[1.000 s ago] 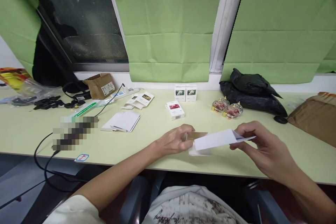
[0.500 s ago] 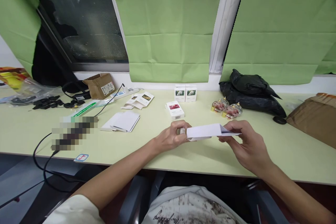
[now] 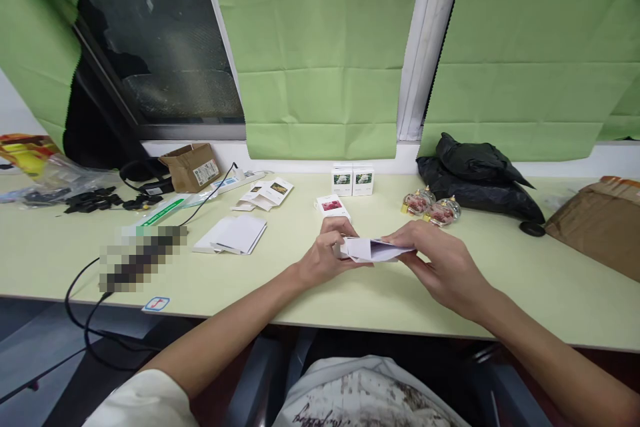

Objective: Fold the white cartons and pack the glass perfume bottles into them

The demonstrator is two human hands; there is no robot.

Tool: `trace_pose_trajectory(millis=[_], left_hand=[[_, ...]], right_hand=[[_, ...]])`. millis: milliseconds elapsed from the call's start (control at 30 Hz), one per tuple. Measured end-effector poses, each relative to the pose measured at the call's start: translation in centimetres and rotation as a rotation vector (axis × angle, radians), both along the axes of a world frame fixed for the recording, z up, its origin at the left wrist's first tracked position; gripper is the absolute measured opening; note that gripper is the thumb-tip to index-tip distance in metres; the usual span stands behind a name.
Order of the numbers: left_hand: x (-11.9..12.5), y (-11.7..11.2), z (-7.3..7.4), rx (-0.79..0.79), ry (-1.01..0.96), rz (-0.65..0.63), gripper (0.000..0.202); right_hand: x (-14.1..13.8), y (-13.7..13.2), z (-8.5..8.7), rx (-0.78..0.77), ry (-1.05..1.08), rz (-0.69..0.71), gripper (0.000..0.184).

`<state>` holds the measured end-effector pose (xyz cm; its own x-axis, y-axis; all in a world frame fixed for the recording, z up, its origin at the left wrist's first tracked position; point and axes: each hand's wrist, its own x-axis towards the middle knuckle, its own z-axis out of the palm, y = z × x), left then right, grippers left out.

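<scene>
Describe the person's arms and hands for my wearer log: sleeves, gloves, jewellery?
Both arms are bare from the wrist to above the elbow. The left hand and right hand wear no gloves, and no rings or watch show. A short white sleeve covers the left upper arm; the right sleeve is out of view.

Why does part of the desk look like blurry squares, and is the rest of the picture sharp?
Head view: the pixelated patch left of the hands is masking, not lens blur; the left hand, right hand and folded white card are sharp under even, soft light; the window frame leans from wide-angle distortion.
</scene>
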<state>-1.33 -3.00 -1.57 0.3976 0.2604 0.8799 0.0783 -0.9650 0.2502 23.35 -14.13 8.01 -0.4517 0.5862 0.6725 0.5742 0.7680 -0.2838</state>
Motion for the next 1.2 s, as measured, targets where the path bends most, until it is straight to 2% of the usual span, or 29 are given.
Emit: trace_pose_trajectory(millis=[67,200,367,467,567,633,767,933,1067,1133,1200], left_hand=[[0.4,-0.8,0.6,-0.034,-0.048,-0.034,0.072],[1.0,-1.8,1.2,-0.157,-0.064,-0.045,0.073],[0.9,-2.2,0.7,-0.117,0.013,-0.038,0.069],[0.8,-2.6,0.5,-0.203,0.079,-0.118,0.064],[0.8,-3.2,0.9,-0.356,0.159,-0.190,0.065],[0.7,-3.5,1.3,-0.457,0.177,-0.167,0.065],[0.6,-3.5,1.8,-0.554,0.155,-0.096,0.056],[0.8,-3.0,0.9,-0.484,0.138,-0.121,0.055],[0.7,-2.5,0.3,-0.238,0.148,-0.156,0.051],[0.6,-2.5,0.5,-0.145,0.165,-0.185,0.057],[0.4,-2.7,0.9,-0.177,0.177,-0.184,0.072]], right_hand=[[-0.1,0.4,0.1,-0.014,-0.067,0.008,0.017],[-0.2,0.7,0.7,-0.036,-0.189,-0.064,0.016],[-0.7,0.1,2.3,-0.029,-0.426,-0.105,0.021],[-1.2,-0.2,2.8,-0.016,-0.513,-0.078,0.025],[-1.8,0.0,2.3,0.026,-0.567,-0.108,0.040],[-1.9,0.4,1.6,0.053,-0.572,-0.140,0.045],[-1.2,1.2,0.6,0.115,-0.554,-0.141,0.032],[-1.0,1.7,1.0,0.127,-0.483,-0.074,0.024],[-1.4,1.4,1.3,0.075,-0.470,-0.077,0.017],[-1.5,1.4,1.1,0.100,-0.512,-0.071,0.017],[-1.5,1.4,0.7,0.163,-0.546,-0.104,0.019]])
